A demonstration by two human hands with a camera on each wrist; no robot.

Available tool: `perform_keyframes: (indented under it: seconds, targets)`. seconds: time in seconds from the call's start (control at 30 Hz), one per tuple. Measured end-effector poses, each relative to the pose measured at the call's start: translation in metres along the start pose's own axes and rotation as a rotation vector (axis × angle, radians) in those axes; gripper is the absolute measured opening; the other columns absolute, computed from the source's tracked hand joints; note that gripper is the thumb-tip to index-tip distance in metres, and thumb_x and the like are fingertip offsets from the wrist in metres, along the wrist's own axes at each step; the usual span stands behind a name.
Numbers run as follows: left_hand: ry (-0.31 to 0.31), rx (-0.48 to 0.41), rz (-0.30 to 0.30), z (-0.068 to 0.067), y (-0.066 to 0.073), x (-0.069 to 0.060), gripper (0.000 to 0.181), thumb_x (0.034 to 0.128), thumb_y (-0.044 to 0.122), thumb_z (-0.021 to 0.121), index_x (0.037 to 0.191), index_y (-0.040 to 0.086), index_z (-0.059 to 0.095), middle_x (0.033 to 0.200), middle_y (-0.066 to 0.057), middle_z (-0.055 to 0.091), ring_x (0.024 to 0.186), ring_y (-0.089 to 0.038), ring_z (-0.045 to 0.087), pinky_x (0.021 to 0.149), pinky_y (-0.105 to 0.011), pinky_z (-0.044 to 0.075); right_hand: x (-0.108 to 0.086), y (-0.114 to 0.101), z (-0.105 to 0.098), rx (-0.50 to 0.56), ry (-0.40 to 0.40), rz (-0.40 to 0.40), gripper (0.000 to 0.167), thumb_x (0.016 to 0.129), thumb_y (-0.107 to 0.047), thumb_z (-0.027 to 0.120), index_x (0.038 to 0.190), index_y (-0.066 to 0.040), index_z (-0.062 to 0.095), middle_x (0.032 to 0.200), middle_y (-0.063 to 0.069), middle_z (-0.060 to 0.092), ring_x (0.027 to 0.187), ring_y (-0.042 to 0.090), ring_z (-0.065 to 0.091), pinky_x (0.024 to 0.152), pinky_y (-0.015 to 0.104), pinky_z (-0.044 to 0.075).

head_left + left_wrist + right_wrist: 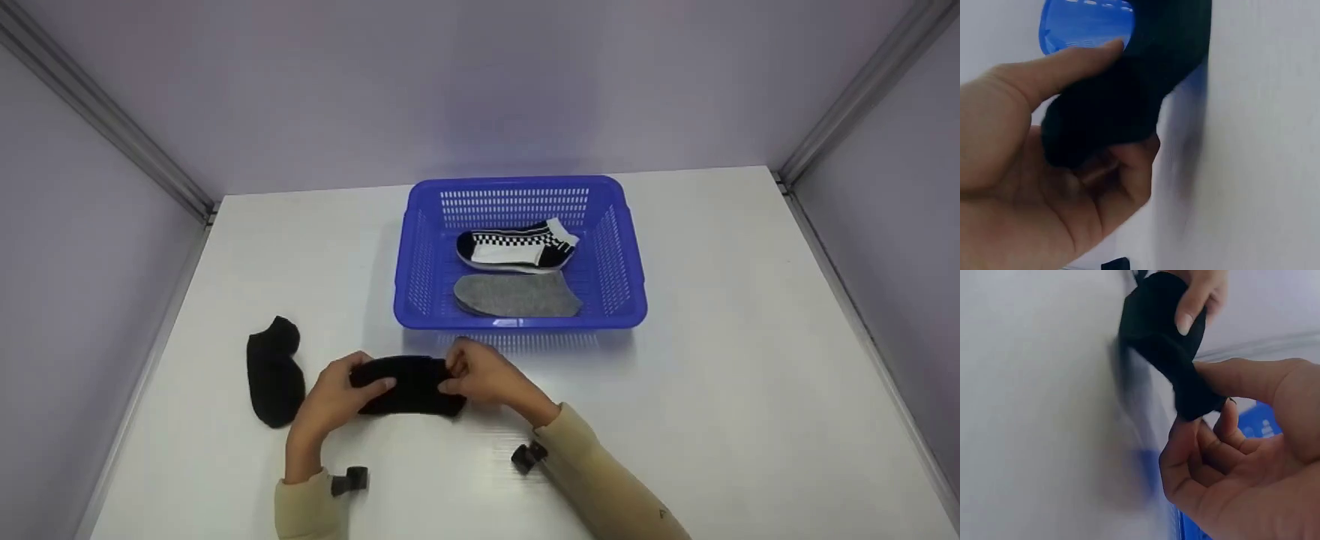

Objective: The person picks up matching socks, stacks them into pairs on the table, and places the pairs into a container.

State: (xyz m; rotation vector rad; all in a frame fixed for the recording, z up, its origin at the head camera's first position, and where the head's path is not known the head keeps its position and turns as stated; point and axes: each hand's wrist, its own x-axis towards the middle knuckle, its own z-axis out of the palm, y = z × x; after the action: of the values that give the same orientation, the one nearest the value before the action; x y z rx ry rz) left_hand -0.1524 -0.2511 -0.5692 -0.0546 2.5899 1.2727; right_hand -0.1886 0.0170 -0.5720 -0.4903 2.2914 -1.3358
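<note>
A black sock is stretched sideways between both hands in front of the basket. My left hand grips its left end, thumb on top and fingers curled beneath, as the left wrist view shows on the sock. At the other end my right hand pinches the sock between thumb and fingers; the right wrist view shows the pinched sock narrowing there. Left of the left hand, another black sock lies flat on the table.
Behind the hands stands a blue plastic basket on the white table. Inside it lie black-and-white checkered socks and, nearer the front, grey socks. Pale walls enclose the table at the back and sides.
</note>
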Motion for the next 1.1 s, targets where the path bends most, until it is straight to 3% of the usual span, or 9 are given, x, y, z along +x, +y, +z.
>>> perform_keyframes:
  seconds: [0.07,0.1,0.2,0.27,0.37,0.53,0.63,0.77,1.1]
  targets:
    - [-0.018,-0.079,0.004,0.001,0.002,-0.001,0.028,0.0916,0.03,0.082,0.106,0.011,0.066,0.096,-0.002,0.064,0.092,-0.017,0.057,0.084,-0.03,0.047,-0.007,0.005,-0.011,0.076,-0.015,0.021,0.034,0.089,-0.014,0.081,0.114,-0.002,0.063,0.075,-0.007,0.046,0.072,0.01,0.046,0.081,0.03,0.048]
    - [-0.034,-0.128,0.009,0.002,0.004,-0.001,0.031,0.0915,0.028,0.082,0.109,0.01,0.065,0.095,-0.002,0.065,0.09,-0.017,0.058,0.081,-0.029,0.047,-0.011,0.009,-0.017,0.103,-0.023,0.03,0.033,0.09,-0.016,0.08,0.112,-0.001,0.061,0.075,-0.007,0.042,0.071,0.01,0.043,0.08,0.03,0.046]
    - [-0.094,-0.247,0.041,0.005,0.011,0.001,0.039,0.0917,0.024,0.082,0.12,0.007,0.061,0.096,-0.001,0.068,0.084,-0.011,0.059,0.072,-0.024,0.046,-0.023,0.019,-0.035,0.147,-0.035,0.051,0.023,0.096,-0.022,0.075,0.097,-0.008,0.057,0.075,-0.006,0.037,0.07,0.012,0.038,0.072,0.029,0.038]
    - [-0.143,-0.315,0.07,0.008,0.016,0.002,0.043,0.0922,0.02,0.081,0.126,0.005,0.059,0.093,-0.002,0.067,0.075,-0.01,0.055,0.064,-0.022,0.042,-0.031,0.025,-0.047,0.154,-0.038,0.059,0.03,0.099,-0.026,0.072,0.085,-0.013,0.049,0.076,-0.006,0.038,0.07,0.012,0.038,0.068,0.028,0.033]
    - [-0.214,-0.365,0.118,0.015,0.022,0.004,0.047,0.0929,0.017,0.08,0.132,0.005,0.057,0.106,-0.004,0.068,0.083,-0.007,0.06,0.069,-0.021,0.047,-0.041,0.035,-0.062,0.16,-0.027,0.062,0.037,0.101,-0.029,0.07,0.079,-0.018,0.043,0.073,-0.006,0.039,0.07,0.012,0.039,0.067,0.027,0.032]
    - [-0.34,-0.398,0.154,0.035,0.029,0.008,0.056,0.0945,0.016,0.078,0.142,0.005,0.052,0.115,-0.006,0.059,0.095,-0.011,0.06,0.081,-0.027,0.052,-0.06,0.05,-0.082,0.137,0.022,0.072,0.037,0.102,-0.029,0.069,0.079,-0.016,0.044,0.073,-0.006,0.039,0.07,0.012,0.04,0.066,0.025,0.033]
    - [-0.38,-0.41,0.154,0.048,0.033,0.012,0.056,0.095,0.013,0.076,0.144,0.002,0.05,0.103,-0.003,0.054,0.086,-0.01,0.056,0.078,-0.026,0.049,-0.069,0.057,-0.09,0.096,0.052,0.085,0.034,0.103,-0.029,0.068,0.08,-0.014,0.047,0.074,-0.005,0.041,0.072,0.012,0.042,0.064,0.025,0.034]
    - [-0.373,-0.387,0.161,0.06,0.039,0.018,0.05,0.0947,0.006,0.073,0.139,-0.004,0.052,0.093,0.001,0.053,0.077,-0.007,0.055,0.072,-0.022,0.048,-0.079,0.066,-0.095,0.039,0.069,0.114,0.034,0.103,-0.03,0.067,0.079,-0.014,0.048,0.072,-0.005,0.043,0.069,0.012,0.044,0.063,0.025,0.036]
    - [-0.286,-0.156,0.197,0.083,0.059,0.025,0.036,0.0931,0.007,0.073,0.125,-0.008,0.066,0.082,0.002,0.051,0.068,-0.009,0.051,0.064,-0.021,0.046,-0.1,0.077,-0.107,-0.1,0.117,0.141,0.037,0.101,-0.028,0.069,0.076,-0.015,0.046,0.07,-0.006,0.04,0.066,0.012,0.041,0.061,0.026,0.034]
